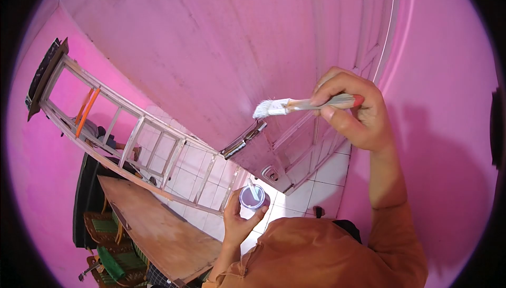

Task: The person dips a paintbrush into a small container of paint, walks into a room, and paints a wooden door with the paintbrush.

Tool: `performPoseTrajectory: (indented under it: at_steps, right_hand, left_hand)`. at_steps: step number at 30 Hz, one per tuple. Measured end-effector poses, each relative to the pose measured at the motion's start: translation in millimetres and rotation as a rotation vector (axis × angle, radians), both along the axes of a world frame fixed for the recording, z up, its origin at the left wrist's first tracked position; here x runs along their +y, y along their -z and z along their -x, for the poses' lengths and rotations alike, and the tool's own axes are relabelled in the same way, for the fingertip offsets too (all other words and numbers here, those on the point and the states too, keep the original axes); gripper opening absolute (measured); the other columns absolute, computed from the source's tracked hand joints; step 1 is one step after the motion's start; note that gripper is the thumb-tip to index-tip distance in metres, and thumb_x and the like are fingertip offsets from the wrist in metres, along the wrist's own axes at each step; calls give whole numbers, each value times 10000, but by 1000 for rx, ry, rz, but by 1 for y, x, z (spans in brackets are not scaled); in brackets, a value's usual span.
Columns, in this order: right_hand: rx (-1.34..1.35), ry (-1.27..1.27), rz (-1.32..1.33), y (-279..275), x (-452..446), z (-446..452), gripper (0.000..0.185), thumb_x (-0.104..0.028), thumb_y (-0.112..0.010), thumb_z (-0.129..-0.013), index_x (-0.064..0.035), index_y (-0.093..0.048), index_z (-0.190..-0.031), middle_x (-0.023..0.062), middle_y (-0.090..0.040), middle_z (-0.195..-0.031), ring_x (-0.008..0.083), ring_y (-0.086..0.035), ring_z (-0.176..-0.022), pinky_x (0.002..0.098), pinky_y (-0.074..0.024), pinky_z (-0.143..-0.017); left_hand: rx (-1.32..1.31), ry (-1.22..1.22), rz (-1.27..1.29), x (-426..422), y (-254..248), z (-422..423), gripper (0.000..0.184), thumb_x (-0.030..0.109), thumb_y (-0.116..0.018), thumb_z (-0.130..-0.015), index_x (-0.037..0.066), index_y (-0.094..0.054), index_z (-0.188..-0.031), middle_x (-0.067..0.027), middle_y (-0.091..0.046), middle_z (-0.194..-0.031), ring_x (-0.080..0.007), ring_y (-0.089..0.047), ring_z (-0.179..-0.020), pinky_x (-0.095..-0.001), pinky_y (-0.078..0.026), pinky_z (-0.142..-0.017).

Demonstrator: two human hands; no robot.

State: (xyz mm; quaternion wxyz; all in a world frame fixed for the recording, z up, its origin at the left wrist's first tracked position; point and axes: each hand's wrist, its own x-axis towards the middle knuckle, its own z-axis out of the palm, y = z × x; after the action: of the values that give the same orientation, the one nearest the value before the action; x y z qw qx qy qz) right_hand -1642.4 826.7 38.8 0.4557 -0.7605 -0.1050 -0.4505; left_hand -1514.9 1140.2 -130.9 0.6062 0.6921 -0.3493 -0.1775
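Note:
My right hand [356, 106] is closed around the wooden handle of a paintbrush [279, 107], raised in front of the pink door [253, 72]. White paint coats its bristles and ferrule, and the handle's end is red. Lower down, my left hand [240, 222] grips a small open cup [252, 197] from the side. Paint shows inside the cup, with a pale streak or stick across it that I cannot make out. The bristles look close to the door, but whether they touch it cannot be told.
A ladder [142, 151] with orange bars stands at the left, a person [108, 135] partly visible behind it. Below it are a brown wooden board [158, 222] and chairs with green cushions [126, 259]. A pink wall [448, 130] rises close on my right; the floor [295, 198] is white tile.

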Motion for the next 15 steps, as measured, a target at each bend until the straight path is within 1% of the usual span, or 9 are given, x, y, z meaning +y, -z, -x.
performPoseTrajectory:
  at_steps: [2, 3, 5, 6, 8, 9, 11, 13, 15]
  right_hand:
    - [79, -24, -40, 2, -3, 4, 118, -91, -696, -903, -44, -726, -1007, 30, -713, -945, 127, -620, -808, 293, -465, -710]
    - [78, -25, -40, 3, -3, 2, 118, -91, -696, -903, -44, -726, -1007, 30, -713, -945, 127, -620, -808, 293, -465, -710]
    - [122, 39, 95, 6, -1, -6, 118, -75, -691, -898, -20, -716, -999, 42, -698, -923, 113, -588, -793, 293, -451, -710]
    - [118, 40, 94, 5, 2, -9, 118, -75, -691, -898, -20, -716, -999, 42, -698, -923, 113, -588, -793, 293, -451, -710]
    - [66, 48, -27, 2, 8, -13, 119, -72, -693, -884, -3, -705, -980, 49, -683, -898, 111, -583, -794, 288, -447, -715]
    - [64, 48, -26, 1, 9, -10, 119, -72, -693, -884, -3, -705, -980, 49, -683, -898, 111, -583, -794, 288, -447, -715]
    - [6, 3, -156, -4, 10, -2, 126, -76, -701, -871, 0, -701, -972, 38, -676, -889, 108, -588, -801, 289, -448, -709]
    - [34, 1, -108, -9, 10, 4, 123, -65, -701, -868, 2, -700, -971, 38, -673, -874, 107, -589, -794, 284, -450, -706]
    - [57, -1, -55, -18, 14, 5, 120, -55, -702, -865, 3, -699, -970, 37, -670, -860, 107, -590, -787, 280, -453, -703]
  left_hand:
    - [5, -4, -8, 2, 1, 0, 603, 148, -925, -815, -57, -636, -1303, -112, -658, -1233, -200, -650, -1162, -343, -498, -1039]
    - [10, -3, -17, 3, 2, 1, 600, 151, -924, -816, -57, -638, -1301, -112, -658, -1233, -200, -650, -1159, -344, -499, -1037]
    - [-2, -2, -23, 5, 5, 1, 596, 158, -924, -818, -56, -640, -1297, -112, -659, -1233, -200, -651, -1157, -344, -500, -1035]
    - [-12, -1, -27, 5, 5, 1, 591, 164, -924, -820, -56, -643, -1292, -111, -659, -1233, -200, -652, -1155, -344, -500, -1033]
    - [-19, 0, -28, 5, 2, 3, 589, 172, -925, -819, -56, -647, -1286, -113, -661, -1226, -201, -652, -1153, -345, -501, -1029]
    - [-23, 0, -27, 5, 1, 4, 587, 179, -927, -818, -56, -650, -1280, -114, -663, -1219, -203, -653, -1152, -346, -503, -1026]
    - [-25, -8, -19, 7, 3, 4, 585, 185, -928, -818, -55, -653, -1276, -116, -666, -1216, -205, -655, -1151, -349, -503, -1025]
    - [-29, -22, -3, 9, 7, 5, 584, 191, -930, -818, -54, -655, -1271, -118, -670, -1213, -208, -656, -1151, -351, -504, -1023]
    - [-49, 12, -20, 10, 9, 4, 587, 87, -905, -824, -27, -614, -1320, -68, -676, -1198, -178, -652, -1143, -352, -493, -1036]
